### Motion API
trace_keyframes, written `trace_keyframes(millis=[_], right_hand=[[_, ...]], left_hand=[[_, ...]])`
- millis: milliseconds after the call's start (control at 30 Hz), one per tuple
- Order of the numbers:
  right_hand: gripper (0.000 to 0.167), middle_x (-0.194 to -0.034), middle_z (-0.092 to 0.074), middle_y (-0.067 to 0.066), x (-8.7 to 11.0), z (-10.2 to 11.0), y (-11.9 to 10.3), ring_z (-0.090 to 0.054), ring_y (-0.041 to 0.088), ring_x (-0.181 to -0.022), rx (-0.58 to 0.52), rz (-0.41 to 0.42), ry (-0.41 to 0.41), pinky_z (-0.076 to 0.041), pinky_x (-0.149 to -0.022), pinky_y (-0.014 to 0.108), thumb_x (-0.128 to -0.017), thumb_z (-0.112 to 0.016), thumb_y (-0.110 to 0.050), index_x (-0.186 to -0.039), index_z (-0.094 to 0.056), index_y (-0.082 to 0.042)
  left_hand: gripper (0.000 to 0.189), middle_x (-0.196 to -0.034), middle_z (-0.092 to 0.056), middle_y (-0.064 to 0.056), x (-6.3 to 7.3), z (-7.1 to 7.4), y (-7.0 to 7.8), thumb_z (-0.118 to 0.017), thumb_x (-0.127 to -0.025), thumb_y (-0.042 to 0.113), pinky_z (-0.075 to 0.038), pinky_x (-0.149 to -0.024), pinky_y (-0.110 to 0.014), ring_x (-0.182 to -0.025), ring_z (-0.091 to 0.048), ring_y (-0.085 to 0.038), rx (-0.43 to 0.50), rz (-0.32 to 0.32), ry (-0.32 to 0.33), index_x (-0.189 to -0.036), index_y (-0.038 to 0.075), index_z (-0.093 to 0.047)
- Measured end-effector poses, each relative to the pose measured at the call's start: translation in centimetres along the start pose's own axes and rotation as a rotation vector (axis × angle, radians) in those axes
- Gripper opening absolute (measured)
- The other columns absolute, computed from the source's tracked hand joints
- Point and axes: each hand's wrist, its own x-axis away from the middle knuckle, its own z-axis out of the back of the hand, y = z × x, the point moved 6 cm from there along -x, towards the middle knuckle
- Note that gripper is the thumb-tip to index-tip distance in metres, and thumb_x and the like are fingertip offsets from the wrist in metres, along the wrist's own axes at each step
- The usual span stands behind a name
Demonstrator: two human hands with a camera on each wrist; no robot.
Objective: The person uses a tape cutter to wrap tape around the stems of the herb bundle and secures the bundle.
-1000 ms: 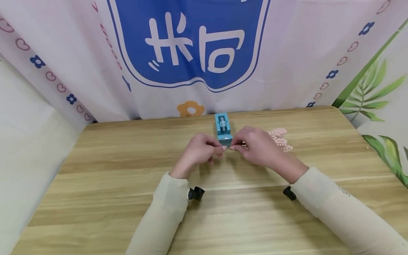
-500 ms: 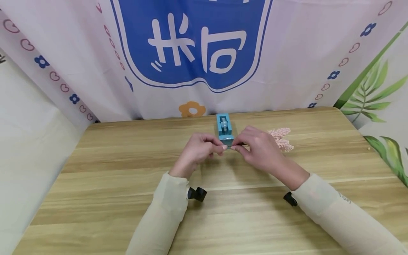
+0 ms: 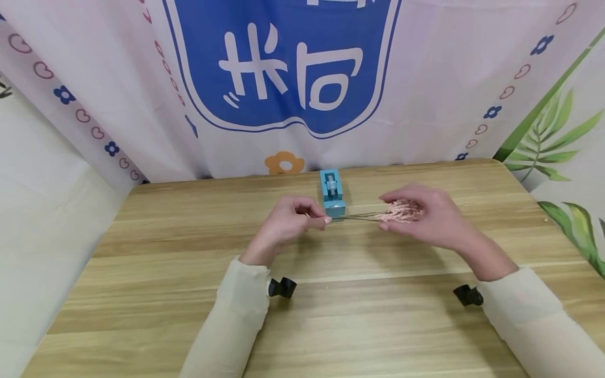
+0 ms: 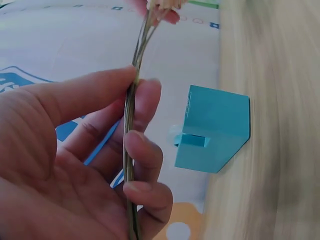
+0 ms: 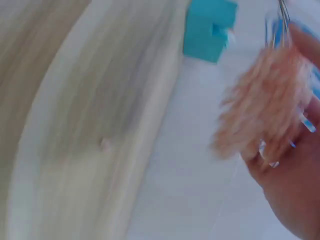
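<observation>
My left hand (image 3: 288,223) holds a small bundle of thin stems (image 4: 129,115), with thumb against fingers and the other fingers curled round their lower part. Fluffy pink flower heads (image 3: 400,211) top the stems, which lie nearly level and point right in the head view. Around those heads cups my right hand (image 3: 435,215), fingers on the far side and thumb on the near side. Motion blurs the flowers in the right wrist view, where part of the hand is hidden behind them. Just beyond the stems stands a blue tape dispenser (image 3: 333,195) with a clear roll.
The wooden table (image 3: 189,294) extends widely on both sides. At its back edge hangs a white curtain (image 3: 435,105) with a blue emblem. A tiny crumb (image 3: 545,220) lies at the right.
My right hand has let go of the stems and moved right, round the flower heads. The heads look more gathered and sit further left. My left hand keeps the stems, shifted slightly left.
</observation>
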Motion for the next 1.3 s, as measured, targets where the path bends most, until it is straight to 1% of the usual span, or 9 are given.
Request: trace_keyframes(millis=[67,133,267,500,633,800,933,1100,1300], right_hand=[[0.051,-0.133,-0.076,0.003,0.6,0.6,1.1,-0.068,0.025,-0.121,-0.06,-0.107,-0.035,-0.053,-0.101,0.043,-0.083,-0.096,-0.029,-0.13,-0.078,-0.021],[0.052,-0.137,-0.074,0.005,1.2,0.8,2.0,-0.067,0.023,-0.117,-0.099,-0.176,-0.066,-0.053,-0.096,0.035,-0.085,-0.095,-0.03,-0.133,-0.076,-0.022],[0.048,-0.132,-0.074,0.01,1.9,0.8,3.0,-0.065,0.018,-0.101,-0.127,-0.234,-0.1,-0.054,-0.079,0.026,-0.088,-0.092,-0.032,-0.131,-0.076,-0.02],[0.049,-0.13,-0.074,0.012,2.5,0.2,4.2,-0.063,0.019,-0.105,-0.117,-0.287,-0.113,-0.053,-0.081,0.023,-0.087,-0.093,-0.034,-0.13,-0.076,-0.017],[0.05,-0.134,-0.073,0.014,2.7,-0.1,4.8,-0.062,0.023,-0.108,-0.099,-0.313,-0.131,-0.052,-0.08,0.023,-0.087,-0.092,-0.035,-0.131,-0.076,-0.016],[0.056,-0.138,-0.071,0.015,2.1,-0.6,5.3,-0.063,0.027,-0.114,-0.096,-0.337,-0.172,-0.053,-0.084,0.028,-0.088,-0.091,-0.041,-0.136,-0.073,-0.019],[0.06,-0.141,-0.069,0.013,1.6,-1.2,5.8,-0.063,0.027,-0.119,-0.131,-0.335,-0.231,-0.053,-0.09,0.032,-0.087,-0.091,-0.042,-0.14,-0.071,-0.022],[0.066,-0.145,-0.067,0.011,1.5,-2.0,6.3,-0.061,0.025,-0.123,-0.212,-0.295,-0.337,-0.053,-0.095,0.025,-0.088,-0.092,-0.031,-0.147,-0.065,-0.017],[0.068,-0.144,-0.063,0.016,1.5,-2.3,7.1,-0.062,0.026,-0.117,-0.241,-0.358,-0.353,-0.054,-0.09,0.028,-0.088,-0.091,-0.028,-0.148,-0.063,-0.013]], left_hand=[[0.008,-0.084,-0.074,0.001,0.1,0.0,0.0,-0.083,-0.093,0.01,-0.043,-0.075,-0.032,-0.082,-0.054,-0.02,-0.002,-0.023,-0.014,-0.086,0.009,-0.08],[0.007,-0.083,-0.073,0.001,0.1,0.0,0.0,-0.083,-0.094,0.011,-0.042,-0.073,-0.031,-0.08,-0.053,-0.019,-0.005,-0.04,-0.027,-0.088,0.009,-0.081],[0.01,-0.085,-0.076,0.0,0.3,-0.1,0.0,-0.08,-0.098,0.015,-0.044,-0.071,-0.029,-0.08,-0.055,-0.02,-0.02,-0.057,-0.059,-0.097,0.005,-0.081],[0.012,-0.102,-0.078,-0.006,1.0,1.1,-2.1,-0.079,-0.099,0.014,-0.052,-0.08,-0.033,-0.091,-0.063,-0.022,-0.089,-0.002,-0.122,-0.109,0.009,-0.082],[0.015,-0.105,-0.077,-0.009,1.6,3.2,-4.2,-0.076,-0.101,0.013,-0.055,-0.08,-0.035,-0.091,-0.064,-0.022,-0.105,0.031,-0.078,-0.114,0.007,-0.08],[0.018,-0.104,-0.08,-0.011,2.0,5.1,-6.4,-0.073,-0.104,0.015,-0.053,-0.071,-0.03,-0.082,-0.064,-0.022,-0.016,0.099,-0.031,-0.119,0.007,-0.079],[0.019,-0.103,-0.081,-0.008,1.7,5.3,-7.7,-0.076,-0.102,0.015,-0.053,-0.068,-0.027,-0.079,-0.063,-0.018,0.053,0.162,-0.033,-0.118,0.006,-0.08],[0.021,-0.094,-0.08,-0.002,1.4,5.6,-9.0,-0.08,-0.099,0.013,-0.052,-0.066,-0.024,-0.076,-0.062,-0.015,0.1,0.217,0.018,-0.115,0.001,-0.079],[0.02,-0.086,-0.076,0.001,1.5,5.9,-9.0,-0.083,-0.096,0.015,-0.05,-0.064,-0.025,-0.073,-0.06,-0.014,0.03,0.23,0.064,-0.111,0.003,-0.081]])
